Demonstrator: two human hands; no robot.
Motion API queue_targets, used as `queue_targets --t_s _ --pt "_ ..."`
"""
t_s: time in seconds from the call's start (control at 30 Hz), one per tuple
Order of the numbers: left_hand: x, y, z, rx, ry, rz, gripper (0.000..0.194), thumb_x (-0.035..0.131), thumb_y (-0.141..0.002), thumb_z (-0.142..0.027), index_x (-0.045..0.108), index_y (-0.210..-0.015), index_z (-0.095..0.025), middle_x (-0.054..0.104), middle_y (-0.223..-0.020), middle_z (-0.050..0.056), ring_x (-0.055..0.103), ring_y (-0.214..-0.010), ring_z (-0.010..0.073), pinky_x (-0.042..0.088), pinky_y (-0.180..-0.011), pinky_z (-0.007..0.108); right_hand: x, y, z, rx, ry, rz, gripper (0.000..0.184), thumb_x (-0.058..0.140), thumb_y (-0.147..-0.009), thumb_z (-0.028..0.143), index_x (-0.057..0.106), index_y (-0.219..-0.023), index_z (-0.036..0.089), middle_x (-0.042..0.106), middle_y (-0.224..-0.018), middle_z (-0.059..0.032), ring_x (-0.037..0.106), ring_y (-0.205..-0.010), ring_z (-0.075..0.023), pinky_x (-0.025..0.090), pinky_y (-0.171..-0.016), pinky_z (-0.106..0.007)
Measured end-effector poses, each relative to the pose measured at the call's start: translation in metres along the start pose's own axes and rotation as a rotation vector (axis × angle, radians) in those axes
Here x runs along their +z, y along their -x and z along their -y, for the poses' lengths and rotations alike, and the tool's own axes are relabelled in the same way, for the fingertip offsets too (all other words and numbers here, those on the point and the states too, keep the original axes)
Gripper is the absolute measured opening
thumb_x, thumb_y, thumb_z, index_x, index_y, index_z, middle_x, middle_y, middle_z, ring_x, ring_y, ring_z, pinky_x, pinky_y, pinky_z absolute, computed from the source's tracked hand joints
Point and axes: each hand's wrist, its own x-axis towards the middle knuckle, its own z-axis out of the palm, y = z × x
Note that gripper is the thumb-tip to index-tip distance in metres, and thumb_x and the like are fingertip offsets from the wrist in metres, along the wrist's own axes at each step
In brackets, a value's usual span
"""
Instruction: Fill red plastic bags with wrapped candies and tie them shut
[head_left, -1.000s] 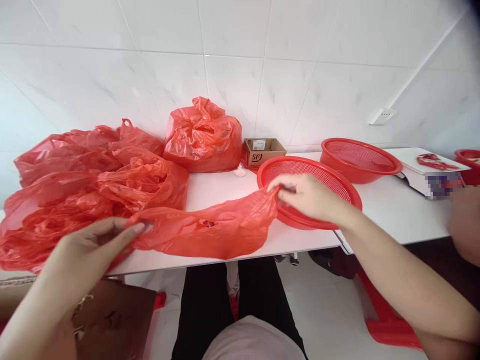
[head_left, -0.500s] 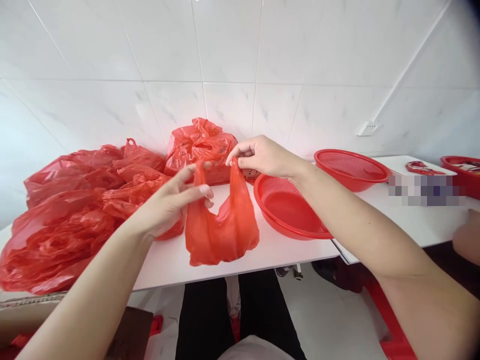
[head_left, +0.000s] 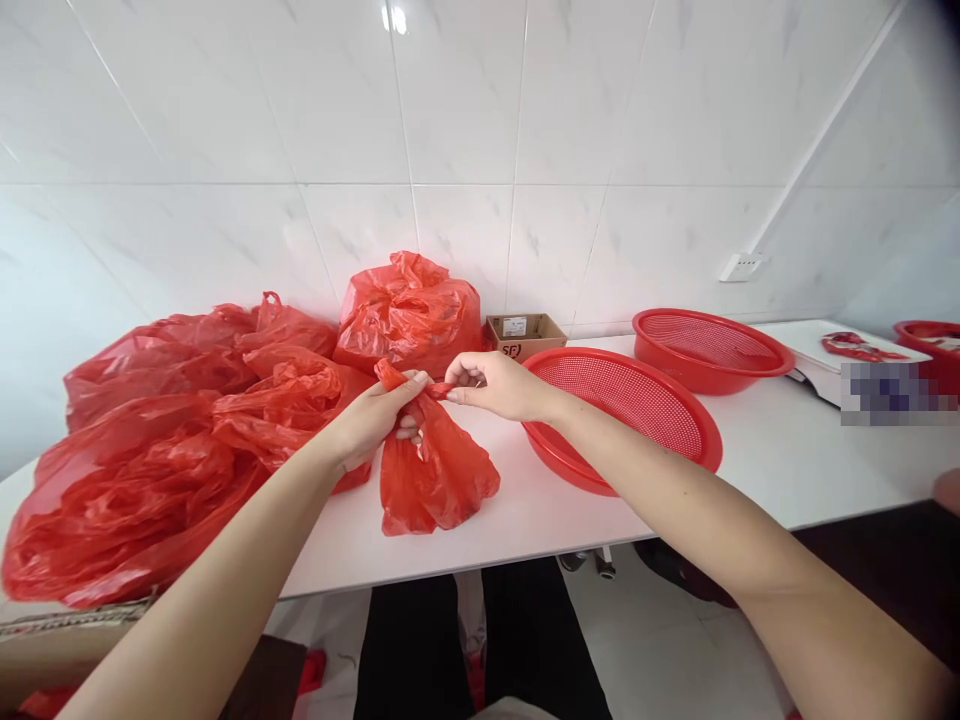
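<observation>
A small red plastic bag [head_left: 439, 475] with loop handles hangs between my hands over the front of the white table. My left hand [head_left: 394, 405] is closed around the gathered neck of the bag, thumb on top. In my right hand [head_left: 495, 385] a twisted handle end is pinched between thumb and fingers, pulled to the right. The two handles cross near my left thumb. What the bag contains, if anything, does not show. Just right of it stands a red mesh basket [head_left: 622, 400], partly behind my right forearm.
Several red plastic bags [head_left: 135, 480] are heaped at the left, with a full one [head_left: 412, 310] against the wall. A small cardboard box [head_left: 527, 335], a second red basket [head_left: 712, 350] and a white scale [head_left: 810, 350] line the back. An open carton [head_left: 67, 650] stands below left.
My hands have come together and lower. The bag's handles, held apart and upright before, are now crossed and bunched, and its opening is drawn closed.
</observation>
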Motion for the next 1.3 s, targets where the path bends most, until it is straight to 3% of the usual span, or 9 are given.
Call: queue_targets --t_s 0.17,0.33,0.47,0.53,0.63,0.77,1.0,1.13,1.3 --pt "-0.005 0.007 -0.003 0.114 -0.246 0.096 0.026 0.059 -0.085 -0.042 0.066 -0.082 -0.017 0.064 -0.073 0.003 0.060 -0.071 0.0163 0.050 -0.074 0.031 0.009 0.020 0.021 -0.063 -0.104 0.076 0.014 0.067 -0.083 0.031 0.063 -0.084 0.017 0.066 -0.090 -0.0023 0.060 -0.082 -0.0133 0.050 -0.080 -0.032" --pt "-0.004 0.015 -0.002 0.229 -0.618 0.124 0.011 0.059 -0.079 -0.027 0.068 -0.081 -0.020 0.067 -0.079 0.001 0.061 -0.072 0.0160 0.048 -0.070 0.029 0.029 0.013 0.002 0.041 -0.235 -0.092 0.022 0.048 -0.096 0.028 0.061 -0.112 0.021 0.065 -0.113 -0.0054 0.060 -0.105 -0.0151 0.048 -0.095 -0.035" --pt "0.001 0.018 0.010 0.437 -0.980 -0.184 0.024 0.046 -0.068 -0.006 0.062 -0.078 -0.021 0.064 -0.075 -0.002 0.056 -0.064 0.0128 0.042 -0.061 0.025 0.047 0.007 -0.022 0.142 -0.247 -0.002 0.030 0.048 -0.095 0.022 0.058 -0.123 0.026 0.062 -0.126 -0.0035 0.059 -0.113 -0.0157 0.046 -0.100 -0.035" --pt "0.002 0.018 0.016 0.590 -1.080 -0.340 0.033 0.043 -0.067 -0.003 0.063 -0.087 -0.021 0.067 -0.089 0.000 0.061 -0.074 0.0141 0.045 -0.065 0.025 0.052 0.007 -0.024 0.091 -0.323 0.060 0.034 0.047 -0.095 0.021 0.056 -0.127 0.030 0.061 -0.128 -0.0012 0.060 -0.111 -0.0149 0.048 -0.097 -0.033" --pt "0.000 0.017 0.023 0.743 -1.042 -0.434 0.033 0.044 -0.081 -0.009 0.063 -0.103 -0.022 0.067 -0.111 0.004 0.064 -0.099 0.0167 0.050 -0.082 0.027 0.049 0.006 -0.020 -0.001 -0.295 0.073 0.026 0.047 -0.096 0.023 0.062 -0.118 0.026 0.065 -0.120 -0.0016 0.060 -0.110 -0.0152 0.048 -0.097 -0.033" --pt "-0.002 0.018 0.035 0.612 -1.056 -0.431 0.028 0.043 -0.095 -0.033 0.067 -0.103 -0.020 0.071 -0.102 0.007 0.066 -0.096 0.0213 0.051 -0.083 0.032 0.034 0.003 -0.023 0.010 -0.122 0.011 0.024 0.049 -0.096 0.034 0.065 -0.090 0.017 0.069 -0.095 -0.0042 0.064 -0.093 -0.0157 0.049 -0.088 -0.031" --pt "0.026 0.063 0.091 0.450 -1.121 -0.435 0.034 0.039 -0.098 -0.036 0.065 -0.083 -0.021 0.071 -0.086 0.005 0.066 -0.084 0.0207 0.045 -0.060 0.028 0.017 -0.015 -0.077 0.392 0.054 -0.147 0.027 0.045 -0.095 0.030 0.056 -0.074 0.017 0.074 -0.083 -0.0039 0.066 -0.069 -0.0120 0.047 -0.069 -0.024" --pt "0.031 0.077 0.103 0.463 -0.934 -0.389 0.034 0.040 -0.098 -0.036 0.066 -0.082 -0.021 0.071 -0.090 0.007 0.064 -0.091 0.0218 0.050 -0.074 0.032 0.022 -0.022 -0.093 0.421 0.179 -0.321 0.029 0.043 -0.095 0.032 0.054 -0.072 0.019 0.072 -0.084 -0.0025 0.063 -0.078 -0.0144 0.043 -0.071 -0.025" --pt "0.027 0.046 0.114 0.443 -0.604 -0.564 0.036 0.039 -0.098 -0.041 0.070 -0.105 -0.025 0.054 -0.133 0.008 0.048 -0.129 0.0227 0.041 -0.106 0.039 0.059 -0.011 -0.081 0.382 0.264 -0.446 0.032 0.030 -0.100 0.043 0.054 -0.091 0.024 0.068 -0.094 -0.0010 0.060 -0.088 -0.0163 0.040 -0.075 -0.026"
